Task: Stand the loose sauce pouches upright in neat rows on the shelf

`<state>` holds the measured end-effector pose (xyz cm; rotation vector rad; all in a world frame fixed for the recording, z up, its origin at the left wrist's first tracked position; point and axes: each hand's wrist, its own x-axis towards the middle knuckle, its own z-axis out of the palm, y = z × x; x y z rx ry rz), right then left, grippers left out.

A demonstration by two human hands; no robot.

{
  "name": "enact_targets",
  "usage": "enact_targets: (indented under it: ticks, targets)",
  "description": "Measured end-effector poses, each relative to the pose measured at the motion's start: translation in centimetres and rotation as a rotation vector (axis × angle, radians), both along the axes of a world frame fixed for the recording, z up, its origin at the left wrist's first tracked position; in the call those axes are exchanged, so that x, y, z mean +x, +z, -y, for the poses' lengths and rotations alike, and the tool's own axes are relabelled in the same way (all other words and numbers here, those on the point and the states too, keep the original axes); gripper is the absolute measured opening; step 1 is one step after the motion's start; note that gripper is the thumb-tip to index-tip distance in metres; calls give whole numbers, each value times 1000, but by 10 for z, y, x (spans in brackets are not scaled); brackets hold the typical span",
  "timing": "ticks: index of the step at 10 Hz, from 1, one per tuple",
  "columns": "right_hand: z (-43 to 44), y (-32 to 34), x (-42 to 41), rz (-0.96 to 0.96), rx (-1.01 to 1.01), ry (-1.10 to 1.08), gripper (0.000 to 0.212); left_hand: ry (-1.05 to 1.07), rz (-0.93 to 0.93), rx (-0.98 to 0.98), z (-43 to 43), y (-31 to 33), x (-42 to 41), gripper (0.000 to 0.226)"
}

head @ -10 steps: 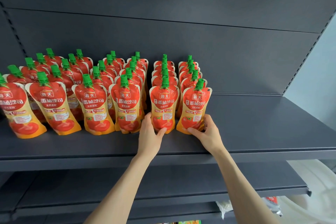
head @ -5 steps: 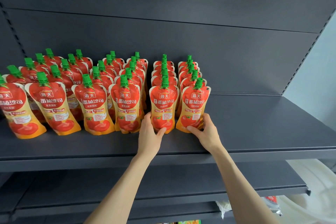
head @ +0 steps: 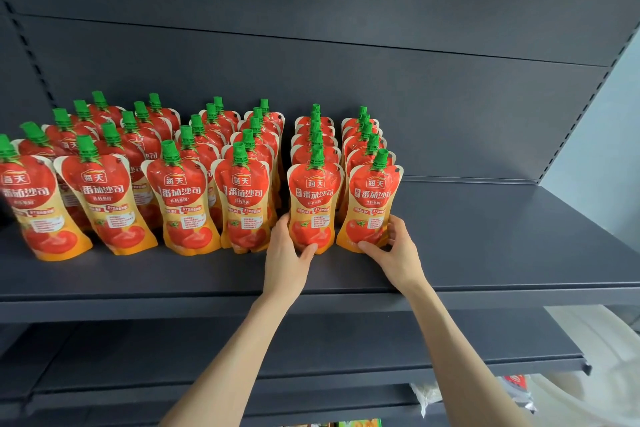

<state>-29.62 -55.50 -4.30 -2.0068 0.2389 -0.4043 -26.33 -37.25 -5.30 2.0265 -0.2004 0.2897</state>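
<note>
While pouch rows [head: 194, 163] are standing seemingly near complete, grips of left hand [head: 284, 255] and right hand [head: 398, 250] are holding the two front pouches [head: 313, 204].

Left hand [head: 285, 255] grips one front pouch [head: 313, 198], right hand [head: 398, 253] the neighbouring pouch [head: 372, 201], on the shelf [head: 502, 236].

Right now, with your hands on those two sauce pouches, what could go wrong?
1. The right pouch, gripped by the right hand, leans to the right. Once let go, it may topple sideways onto the shelf.
2. The left hand grips the left pouch, which stands close in front of its row. A hard push back could knock those pouches over like dominoes.
</note>
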Motion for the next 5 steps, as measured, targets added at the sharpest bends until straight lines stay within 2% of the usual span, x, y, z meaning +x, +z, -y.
enact_targets:
  ticks: [2, 3, 4, 5]
  targets:
    - [1, -9, 0, -5, -6, -36, 62, 25, 10, 58, -1, -4, -12, 73]
    - [-1, -8, -8, -28, -46, -50, 68, 36, 32, 71, -2, -4, -23, 69]
    - [-3, -10, -24, 30, -147, -85, 65, 44, 92, 57, -7, -10, -37, 58]
    - [-9, -4, -38, 177, -215, -88, 39, 63, 240, 104, -17, -11, -47, 38]
